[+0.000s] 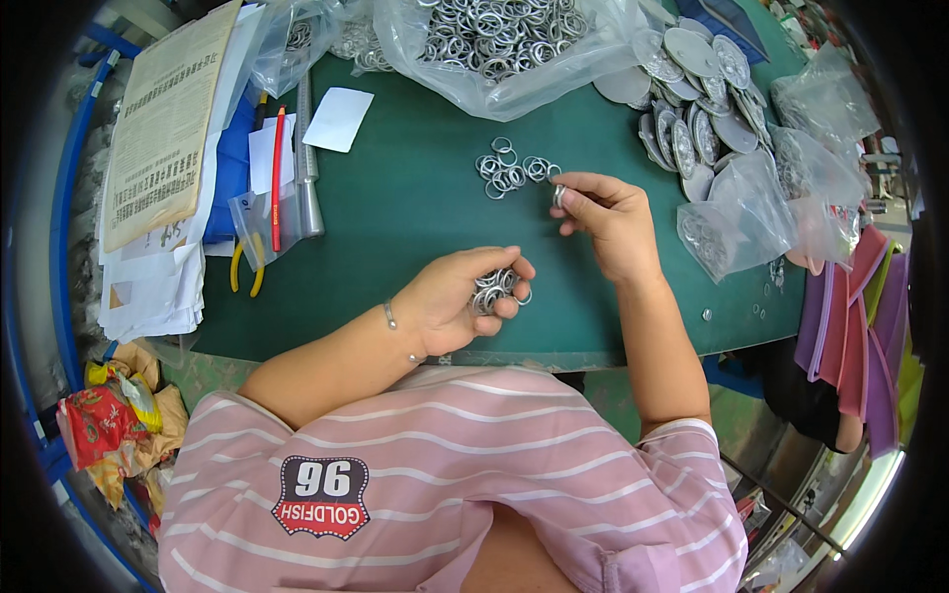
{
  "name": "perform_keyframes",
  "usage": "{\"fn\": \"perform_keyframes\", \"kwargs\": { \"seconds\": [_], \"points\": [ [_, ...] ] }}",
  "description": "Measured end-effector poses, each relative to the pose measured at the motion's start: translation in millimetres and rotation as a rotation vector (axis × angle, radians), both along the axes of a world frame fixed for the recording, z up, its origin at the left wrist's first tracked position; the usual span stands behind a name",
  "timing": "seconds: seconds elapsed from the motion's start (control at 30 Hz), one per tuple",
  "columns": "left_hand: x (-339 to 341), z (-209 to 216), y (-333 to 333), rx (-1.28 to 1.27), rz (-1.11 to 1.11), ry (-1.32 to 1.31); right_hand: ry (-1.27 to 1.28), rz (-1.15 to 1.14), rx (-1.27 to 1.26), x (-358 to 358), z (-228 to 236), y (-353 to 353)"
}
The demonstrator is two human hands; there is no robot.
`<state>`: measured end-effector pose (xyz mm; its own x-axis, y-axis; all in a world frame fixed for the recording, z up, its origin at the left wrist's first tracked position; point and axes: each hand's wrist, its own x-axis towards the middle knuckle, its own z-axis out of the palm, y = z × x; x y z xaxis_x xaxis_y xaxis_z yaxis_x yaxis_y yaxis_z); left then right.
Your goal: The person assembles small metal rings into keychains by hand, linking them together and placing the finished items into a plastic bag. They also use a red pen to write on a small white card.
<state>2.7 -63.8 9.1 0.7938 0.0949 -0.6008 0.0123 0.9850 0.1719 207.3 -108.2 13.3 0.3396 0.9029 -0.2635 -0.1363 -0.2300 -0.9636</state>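
Left forearm (331, 334) angles in from lower left, bare. Left hand (460, 296) is cupped, fingers (506, 307) curled inward, thumb (491, 259) extended along the upper side. Right forearm (654, 341), also bare, runs nearly straight forward. Right hand (615, 222) sits farther out: thumb and index finger (585, 182) in a pinch, other fingers loosely bent. Hands well apart.

Smooth, glossy metal rings (492, 289)
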Motion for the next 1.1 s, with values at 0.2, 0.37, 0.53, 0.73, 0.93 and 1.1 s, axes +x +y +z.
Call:
{"fn": "perform_keyframes", "kwargs": {
  "seconds": [0.2, 0.37, 0.53, 0.73, 0.93, 1.1],
  "points": [
    [2.7, -2.4, -1.9, -0.028, 0.000, -0.041, 0.329, 0.069, 0.029, 0.4, 13.8, -15.8],
    [7.3, 1.0, -3.5, -0.008, 0.033, -0.048, -0.132, 0.137, 0.197, -17.7, 29.7, -26.6],
    [18.5, 13.8, 7.2, -0.033, 0.051, -0.123, -0.582, 0.199, 0.461, -29.0, 41.5, -32.0],
    [31.3, 79.8, 42.5, 0.238, 0.059, -0.219, -0.105, -0.209, 0.487, -23.6, 57.0, -42.5],
    [89.9, 110.6, 153.8, 1.706, 0.411, 0.311, -0.093, -0.092, 0.408, -24.0, 52.9, -36.7],
    [90.3, 103.3, 175.4, 2.394, 0.653, 0.613, 0.005, -0.080, 0.283, -23.0, 53.5, -31.3]
  ]
}}
